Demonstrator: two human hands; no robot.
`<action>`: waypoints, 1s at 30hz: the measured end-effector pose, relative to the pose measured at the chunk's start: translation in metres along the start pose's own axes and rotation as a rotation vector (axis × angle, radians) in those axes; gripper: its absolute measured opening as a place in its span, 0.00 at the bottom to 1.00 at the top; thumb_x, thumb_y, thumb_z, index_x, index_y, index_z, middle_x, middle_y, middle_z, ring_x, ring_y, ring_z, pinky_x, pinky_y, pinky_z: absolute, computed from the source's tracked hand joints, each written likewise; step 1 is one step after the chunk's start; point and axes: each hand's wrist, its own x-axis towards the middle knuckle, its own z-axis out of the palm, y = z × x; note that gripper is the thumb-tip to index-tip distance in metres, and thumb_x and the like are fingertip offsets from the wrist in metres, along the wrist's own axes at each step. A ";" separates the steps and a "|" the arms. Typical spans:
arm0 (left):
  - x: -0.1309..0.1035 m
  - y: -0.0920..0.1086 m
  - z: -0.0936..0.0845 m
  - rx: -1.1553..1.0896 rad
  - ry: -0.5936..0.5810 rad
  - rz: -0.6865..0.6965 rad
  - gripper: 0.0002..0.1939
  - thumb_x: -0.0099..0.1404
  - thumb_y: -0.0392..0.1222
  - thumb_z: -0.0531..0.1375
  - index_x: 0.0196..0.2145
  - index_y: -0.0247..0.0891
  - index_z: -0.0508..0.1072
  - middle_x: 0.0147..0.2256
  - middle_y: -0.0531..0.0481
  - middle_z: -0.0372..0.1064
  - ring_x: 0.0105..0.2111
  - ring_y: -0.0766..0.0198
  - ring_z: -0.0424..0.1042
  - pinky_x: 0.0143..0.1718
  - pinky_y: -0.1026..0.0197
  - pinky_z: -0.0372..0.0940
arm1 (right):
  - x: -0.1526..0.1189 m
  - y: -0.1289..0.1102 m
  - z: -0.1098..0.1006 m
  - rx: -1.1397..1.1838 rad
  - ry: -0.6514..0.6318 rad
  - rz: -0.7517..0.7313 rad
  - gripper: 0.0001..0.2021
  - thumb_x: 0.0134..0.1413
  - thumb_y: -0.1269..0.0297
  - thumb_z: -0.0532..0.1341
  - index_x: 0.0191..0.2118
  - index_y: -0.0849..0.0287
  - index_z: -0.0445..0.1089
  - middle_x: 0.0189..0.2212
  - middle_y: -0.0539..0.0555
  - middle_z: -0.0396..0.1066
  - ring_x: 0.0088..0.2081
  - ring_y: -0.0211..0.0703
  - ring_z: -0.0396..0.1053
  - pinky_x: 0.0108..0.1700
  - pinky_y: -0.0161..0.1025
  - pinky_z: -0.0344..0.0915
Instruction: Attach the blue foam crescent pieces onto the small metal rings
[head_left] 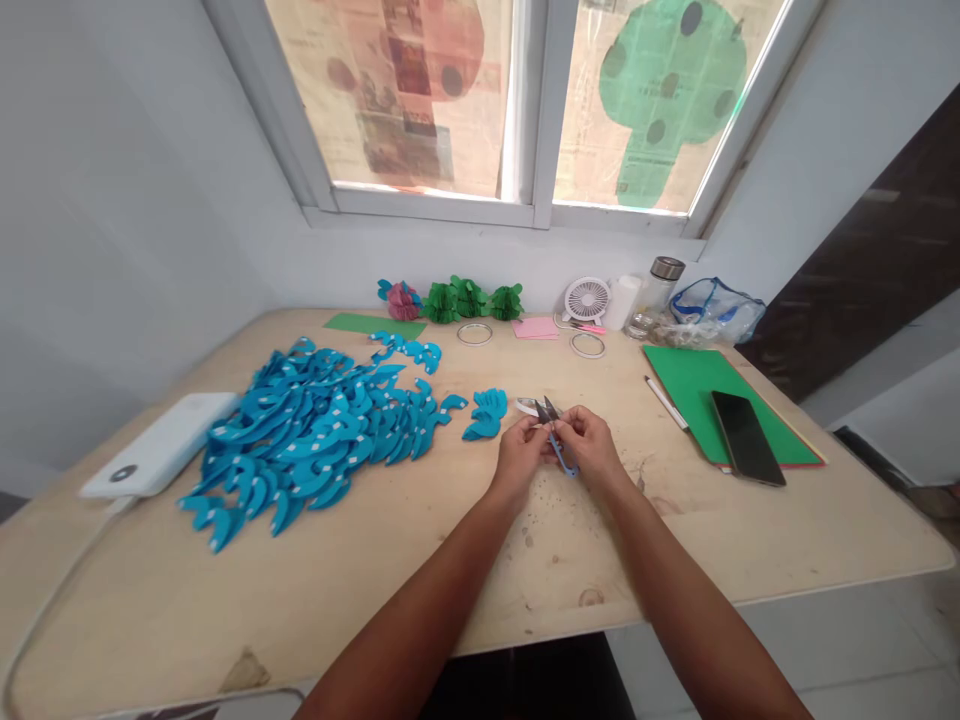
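Note:
Small dark-bladed scissors [564,455] with a blue handle lie between my two hands, blades pointing away from me. My left hand [520,455] has its fingers pinched together just left of the blades; what it holds is too small to make out. The fingers of my right hand [590,442] are closed round the scissors. Behind them sits a roll of white tape [527,405]. Just left of my hands is a small blue folded paper piece [487,414]. Farther left spreads a big heap of blue paper pieces [322,425] with white squares on them.
At left lies a white power bank [161,445] with a cable. Green paper ornaments [469,299], a small fan [587,300] and a glass bottle [657,297] line the back. A phone [746,436] rests on a green sheet [686,385] at right, beside a pen [666,403].

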 end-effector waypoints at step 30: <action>0.002 0.006 -0.003 0.128 -0.151 0.077 0.21 0.51 0.43 0.62 0.44 0.38 0.69 0.26 0.52 0.69 0.20 0.67 0.68 0.21 0.65 0.65 | -0.003 -0.012 0.006 0.184 0.156 0.017 0.09 0.38 0.63 0.61 0.29 0.58 0.63 0.19 0.45 0.65 0.19 0.34 0.62 0.22 0.31 0.59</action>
